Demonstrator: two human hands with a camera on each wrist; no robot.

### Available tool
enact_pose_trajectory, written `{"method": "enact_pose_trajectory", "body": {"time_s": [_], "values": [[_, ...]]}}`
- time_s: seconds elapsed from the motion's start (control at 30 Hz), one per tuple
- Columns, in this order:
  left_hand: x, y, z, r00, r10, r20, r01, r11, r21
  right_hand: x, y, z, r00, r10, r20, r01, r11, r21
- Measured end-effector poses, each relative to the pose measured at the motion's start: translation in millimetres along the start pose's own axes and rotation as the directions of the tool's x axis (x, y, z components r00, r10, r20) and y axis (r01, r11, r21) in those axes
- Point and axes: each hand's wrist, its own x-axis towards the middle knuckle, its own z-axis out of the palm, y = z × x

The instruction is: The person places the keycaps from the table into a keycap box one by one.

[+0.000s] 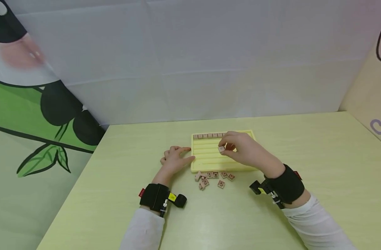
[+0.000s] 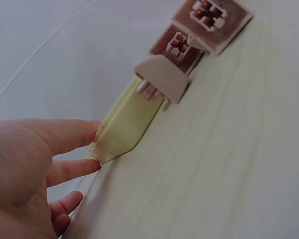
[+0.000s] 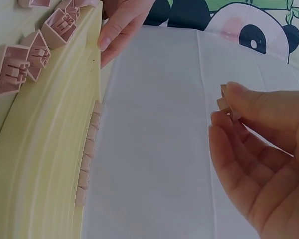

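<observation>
A yellow ridged tray lies on the table. My left hand touches its left end with the thumb and a finger, both stretched out; the left wrist view has the fingertips right at the tray's corner. Over the tray, my right hand pinches a small pinkish-brown keycap between thumb and fingers. The right wrist view gives this keycap from the side, partly covered by the fingertips. A row of keycaps stands along the tray's far ridge, its right end hidden behind the right hand.
Several loose keycaps lie along the tray's near edge, some with the hollow underside up and some tipped on their sides. A white backdrop rises behind the table. A panda-printed panel stands at the left.
</observation>
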Motion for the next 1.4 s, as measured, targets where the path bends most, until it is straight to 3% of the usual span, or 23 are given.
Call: {"method": "enact_pose_trajectory", "body": {"time_s": [0.27,0.47,0.8,0.9,1.17,1.4], "values": [[-2.3,0.6,3.5,1.000,0.011,0.009,-0.011,1.000,-0.014,-5.3,4,-7,0.996,0.094,-0.004,-0.094,0.995,0.026],[-1.9,0.1,5.0,1.000,0.023,0.001,-0.023,1.000,0.005,-6.6,8,-10,0.993,0.109,-0.047,-0.108,0.994,0.014],[-2.5,1.2,5.6,0.999,0.031,0.011,-0.031,1.000,0.005,-8.8,20,-7,0.988,0.145,-0.044,-0.144,0.989,0.036],[-0.9,1.1,5.9,1.000,0.024,-0.002,-0.024,1.000,0.015,-4.6,24,-12,0.988,0.151,-0.040,-0.149,0.988,0.043],[-0.9,0.1,2.6,1.000,0.004,-0.002,-0.004,1.000,0.025,16.6,40,-24,0.976,0.213,0.036,-0.211,0.976,-0.055],[-4.7,-1.7,-1.5,1.000,0.003,-0.001,-0.003,1.000,0.019,38.4,62,-17,0.954,0.279,0.112,-0.267,0.957,-0.111]]}}
